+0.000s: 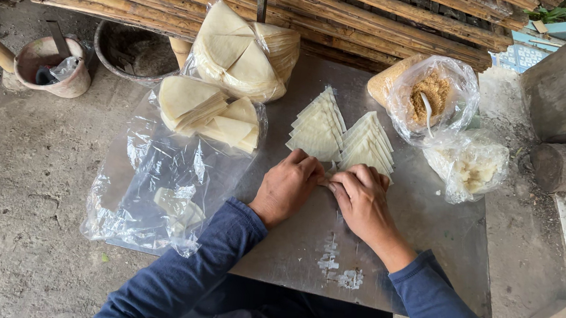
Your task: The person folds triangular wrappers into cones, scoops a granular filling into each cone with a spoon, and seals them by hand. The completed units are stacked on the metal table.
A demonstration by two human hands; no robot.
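So far two fanned rows of folded wrappers (340,136) lie mid-tabletop (427,229); left hand (288,185) and right hand (363,200) pinch another; bagged wrapper stacks (238,55) at far-left edge unfolded.

We're looking straight down at a grey metal sheet (428,222) on the concrete floor. Our left hand (288,185) and right hand (363,202) meet knuckle to knuckle near the sheet's middle, fingers curled down at the base of two fanned stacks of pale triangular wrappers (341,137). Near the far right corner sits an open plastic bag of brown crumbly filling (434,97), a second bag of whitish lumps (469,169) just beside it. Along the left edge, folded wrappers (207,113) lie on crumpled clear plastic (155,186), a full bag of wrappers (242,53) behind them.
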